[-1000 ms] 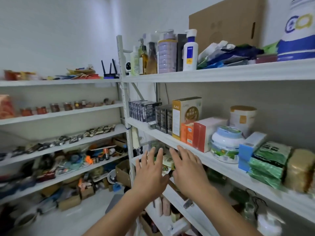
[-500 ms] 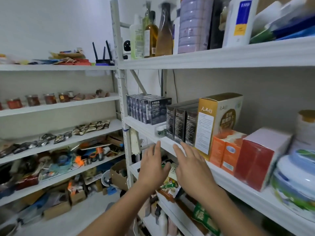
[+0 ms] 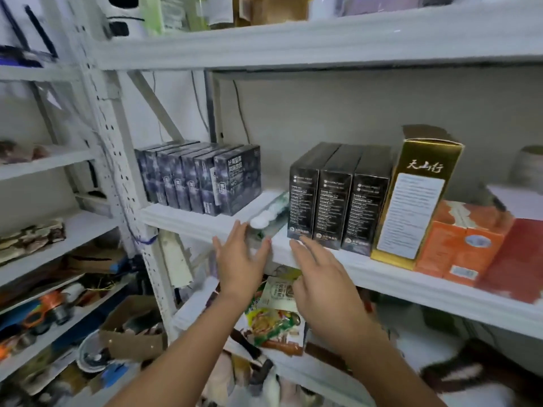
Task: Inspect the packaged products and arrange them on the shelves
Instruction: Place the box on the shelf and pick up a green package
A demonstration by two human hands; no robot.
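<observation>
My left hand (image 3: 239, 261) is raised with straight fingers at the front edge of the white middle shelf (image 3: 188, 220), just before a small white-capped bottle (image 3: 266, 220) that is blurred. My right hand (image 3: 320, 282) is open too, its fingertips near the bottom of three black boxes (image 3: 335, 198). A row of several dark blue boxes (image 3: 202, 179) stands to the left of the bottle. A gold box (image 3: 417, 198) stands to the right of the black ones. Neither hand holds anything.
Orange boxes (image 3: 458, 245) and a red box (image 3: 517, 259) sit farther right on the same shelf. A green snack packet (image 3: 273, 315) lies on the shelf below my hands. Bottles fill the top shelf (image 3: 293, 39). Cluttered shelves and a cardboard box (image 3: 132, 333) stand at the left.
The view has closed in on the middle shelf. Both open hands have risen from below the shelf edge up to it, towards the small bottle and the black boxes.
</observation>
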